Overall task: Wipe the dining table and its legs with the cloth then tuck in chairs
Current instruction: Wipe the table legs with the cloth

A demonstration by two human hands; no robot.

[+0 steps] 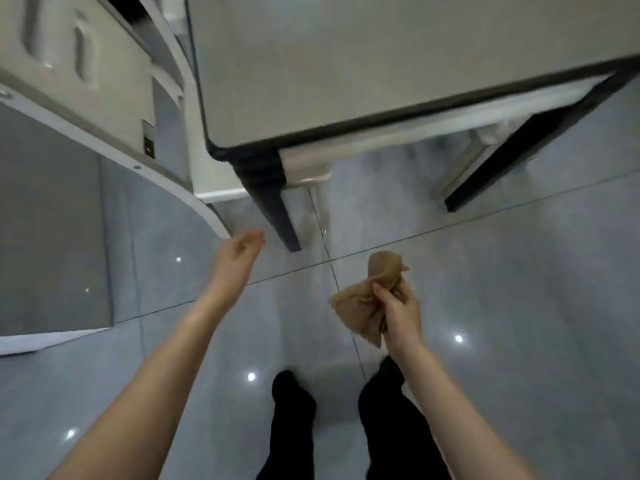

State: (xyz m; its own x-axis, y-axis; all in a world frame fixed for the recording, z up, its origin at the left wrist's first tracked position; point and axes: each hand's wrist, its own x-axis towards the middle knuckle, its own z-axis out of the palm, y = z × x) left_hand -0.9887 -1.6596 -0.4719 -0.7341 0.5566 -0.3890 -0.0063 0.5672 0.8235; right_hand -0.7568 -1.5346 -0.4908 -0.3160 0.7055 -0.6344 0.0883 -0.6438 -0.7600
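Right hand (398,308) grips bunched brown cloth (363,299) over the floor (519,278), near the corner of the table (346,64). Left hand (239,254), fingers relaxed and empty, hangs just beside the dark corner leg (277,209). Tag (148,142) on white cabinet (114,84) too blurred to read.

Dim, motion-blurred, glints on floor (519,271)

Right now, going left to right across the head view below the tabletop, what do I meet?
left hand → near table leg → cloth, gripped by the right hand → far table leg
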